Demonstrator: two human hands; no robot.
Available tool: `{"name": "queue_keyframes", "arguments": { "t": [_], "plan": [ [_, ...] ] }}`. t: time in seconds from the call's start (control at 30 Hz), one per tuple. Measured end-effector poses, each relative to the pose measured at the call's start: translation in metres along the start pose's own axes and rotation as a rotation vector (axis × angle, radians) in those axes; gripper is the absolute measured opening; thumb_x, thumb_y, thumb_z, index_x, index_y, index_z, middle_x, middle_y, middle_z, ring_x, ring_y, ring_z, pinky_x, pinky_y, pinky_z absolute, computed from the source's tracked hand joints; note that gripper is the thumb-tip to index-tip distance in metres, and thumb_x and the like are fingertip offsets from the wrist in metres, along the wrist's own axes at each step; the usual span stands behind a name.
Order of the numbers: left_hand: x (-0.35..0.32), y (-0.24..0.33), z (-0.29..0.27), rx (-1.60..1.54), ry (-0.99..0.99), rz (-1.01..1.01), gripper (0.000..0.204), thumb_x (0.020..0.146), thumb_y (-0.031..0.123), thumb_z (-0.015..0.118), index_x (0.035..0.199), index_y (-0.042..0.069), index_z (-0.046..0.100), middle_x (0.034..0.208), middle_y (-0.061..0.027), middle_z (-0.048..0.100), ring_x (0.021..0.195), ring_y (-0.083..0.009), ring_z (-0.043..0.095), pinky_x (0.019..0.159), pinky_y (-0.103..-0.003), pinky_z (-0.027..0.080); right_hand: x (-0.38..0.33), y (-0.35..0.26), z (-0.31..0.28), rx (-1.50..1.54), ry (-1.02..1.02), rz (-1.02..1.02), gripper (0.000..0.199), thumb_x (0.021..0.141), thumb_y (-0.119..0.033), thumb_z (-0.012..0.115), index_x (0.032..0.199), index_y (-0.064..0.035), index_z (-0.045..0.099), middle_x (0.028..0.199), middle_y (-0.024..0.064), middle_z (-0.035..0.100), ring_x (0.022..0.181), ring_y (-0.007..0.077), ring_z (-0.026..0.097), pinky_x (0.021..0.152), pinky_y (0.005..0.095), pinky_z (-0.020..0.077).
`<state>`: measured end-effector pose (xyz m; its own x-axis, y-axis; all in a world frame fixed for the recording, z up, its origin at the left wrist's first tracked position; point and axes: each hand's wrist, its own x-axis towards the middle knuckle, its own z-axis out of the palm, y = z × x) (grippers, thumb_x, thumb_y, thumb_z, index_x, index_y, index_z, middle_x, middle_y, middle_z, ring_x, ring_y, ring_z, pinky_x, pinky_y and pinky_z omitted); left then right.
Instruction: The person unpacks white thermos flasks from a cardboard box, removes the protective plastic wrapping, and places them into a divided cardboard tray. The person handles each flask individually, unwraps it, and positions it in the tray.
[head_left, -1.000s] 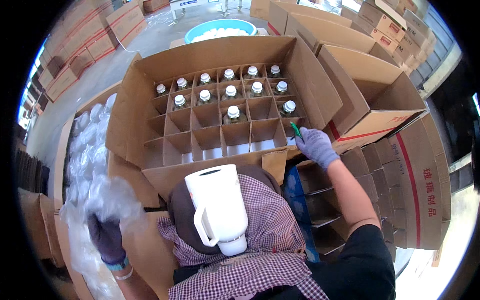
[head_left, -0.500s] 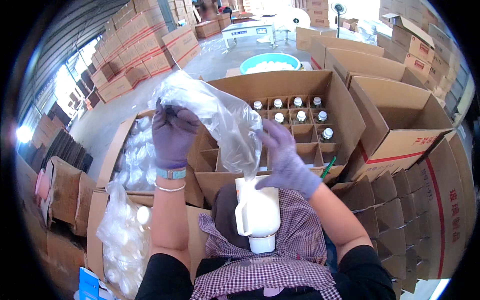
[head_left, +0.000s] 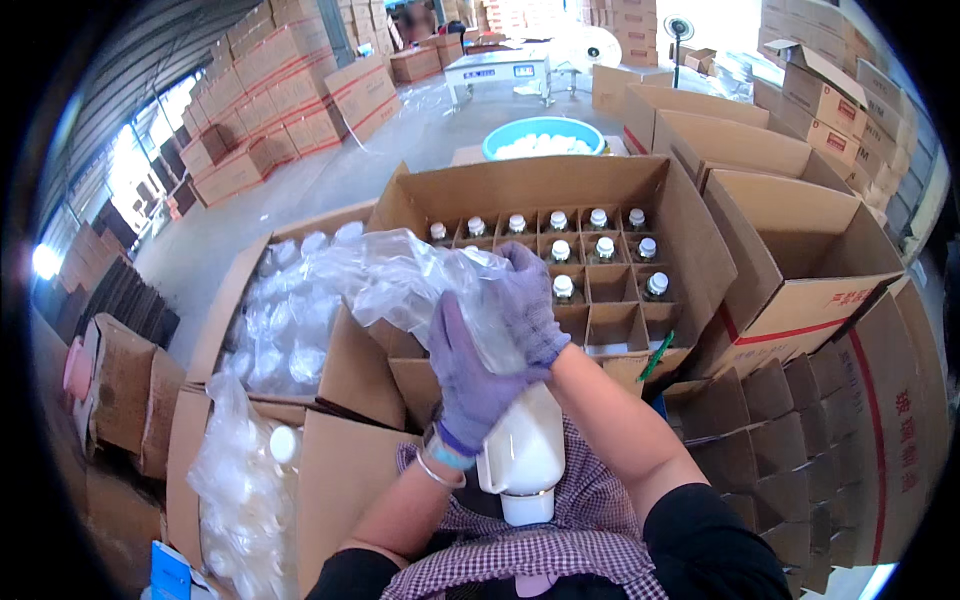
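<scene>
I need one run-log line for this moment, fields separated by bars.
left hand: on white plastic jug | right hand: on clear plastic bag over it | divided cardboard box: part-filled with capped bottles

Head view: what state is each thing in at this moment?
White jug: upside down, cap on, bag half over it.
Clear plastic bag: crumpled, gripped by both hands.
Left hand: gloved, grip closed on bag and jug.
Right hand: gloved, clutching the bag.
Divided carton: flaps open, partly filled with capped bottles.
Blue basin: holding white pieces.
</scene>
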<state>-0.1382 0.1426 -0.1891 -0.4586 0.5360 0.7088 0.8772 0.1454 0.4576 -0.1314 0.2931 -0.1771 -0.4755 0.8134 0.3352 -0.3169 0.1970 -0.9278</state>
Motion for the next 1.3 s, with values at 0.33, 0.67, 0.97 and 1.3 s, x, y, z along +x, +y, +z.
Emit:
{"name": "queue_keyframes", "arguments": {
  "t": [0.33,0.67,0.97,1.3],
  "plan": [
    [-0.009,-0.191,0.035,-0.695,-0.047,-0.459,0.031,0.089,0.008,0.07,0.118,-0.003,0.064,0.105,-0.0086,0.069,0.096,-0.022,0.067,0.092,-0.035,0.056,-0.006,0.064,-0.115,-1.039,-0.555,-0.433,0.019,0.08,-0.022,0.075,0.089,-0.0116,0.062,0.082,0.0107,0.067,0.081,0.0318,0.068,0.074,0.0413,0.0536],
    [-0.081,-0.078,-0.025,-0.728,-0.343,-0.356,0.031,0.091,0.031,0.068,0.09,0.005,0.052,0.084,0.0009,0.049,0.076,-0.0106,0.047,0.07,-0.027,0.045,-0.125,0.021,-0.148,-0.594,-0.485,-0.35,0.021,0.073,-0.011,0.072,0.088,-0.0075,0.057,0.087,0.0109,0.06,0.091,0.0293,0.062,0.086,0.0438,0.049],
    [-0.14,-0.046,-0.067,-0.557,-0.68,-0.696,0.024,0.09,0.02,0.069,0.102,-0.001,0.069,0.091,-0.0027,0.069,0.085,-0.0146,0.062,0.075,-0.033,0.052,-0.234,-0.025,-0.166,-0.849,-0.718,-0.253,0.038,0.079,-0.026,0.073,0.112,-0.0106,0.065,0.115,0.0116,0.062,0.109,0.0312,0.06,0.094,0.0461,0.0485],
    [-0.064,0.089,0.004,-0.758,-0.499,-0.213,0.04,0.103,0.032,0.048,0.113,-0.003,0.064,0.102,-0.0152,0.069,0.088,-0.0261,0.067,0.076,-0.044,0.053,-0.275,-0.047,-0.195,-0.793,0.153,-0.468,0.08,0.072,-0.026,0.084,0.143,-0.0129,0.048,0.141,0.024,0.044,0.131,0.0443,0.048,0.111,0.0471,0.0428]
  ]
}}
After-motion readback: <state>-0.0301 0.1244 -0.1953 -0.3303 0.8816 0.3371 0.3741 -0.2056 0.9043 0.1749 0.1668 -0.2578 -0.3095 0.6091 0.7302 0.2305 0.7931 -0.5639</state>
